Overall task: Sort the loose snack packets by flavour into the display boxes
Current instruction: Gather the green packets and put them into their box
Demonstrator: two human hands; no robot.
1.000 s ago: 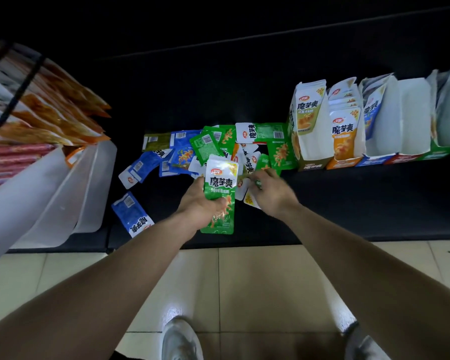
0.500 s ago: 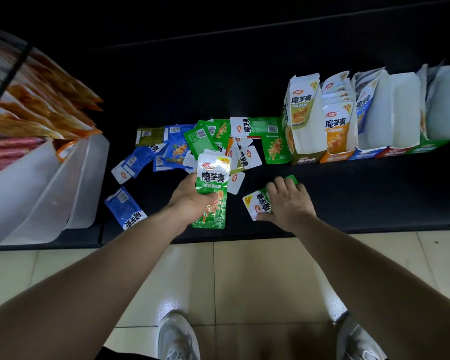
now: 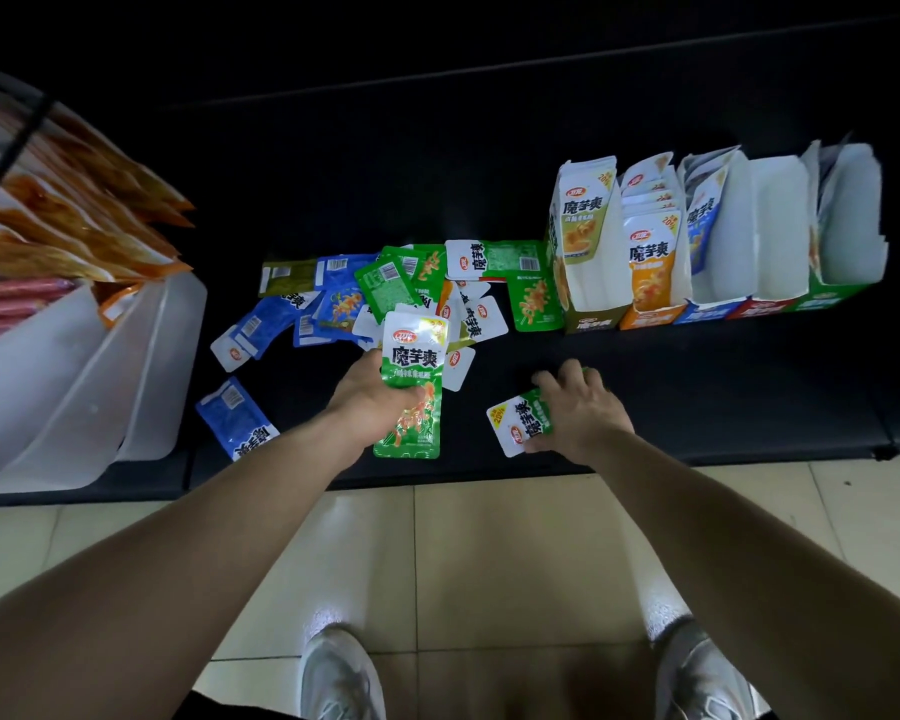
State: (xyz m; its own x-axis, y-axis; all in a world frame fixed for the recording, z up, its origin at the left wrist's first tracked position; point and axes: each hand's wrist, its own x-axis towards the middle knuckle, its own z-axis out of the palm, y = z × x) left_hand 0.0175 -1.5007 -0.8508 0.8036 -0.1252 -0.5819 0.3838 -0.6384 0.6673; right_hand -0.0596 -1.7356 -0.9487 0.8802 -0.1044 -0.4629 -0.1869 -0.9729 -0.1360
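On the black shelf (image 3: 697,407) lies a pile of loose snack packets (image 3: 385,293), green, blue and olive. My left hand (image 3: 372,394) grips a stack of green packets (image 3: 414,366), held upright near the shelf's front. My right hand (image 3: 578,410) lies over another green packet (image 3: 518,426) to the right of the pile, thumb curled at its lower edge. A row of display boxes stands at the right: an olive box (image 3: 588,283), an orange box (image 3: 650,262), a blue box (image 3: 707,241), a red box (image 3: 765,309) and a green box (image 3: 842,252).
A lone blue packet (image 3: 235,418) lies at the front left of the shelf. White plastic bins (image 3: 100,376) with orange and red snack bags (image 3: 74,220) stand at the left. Pale floor tiles (image 3: 489,563) and my two shoes are below the shelf edge.
My right hand has drawn a green packet out of the pile, to the right and toward the shelf's front. My left hand has kept its stack of green packets almost still.
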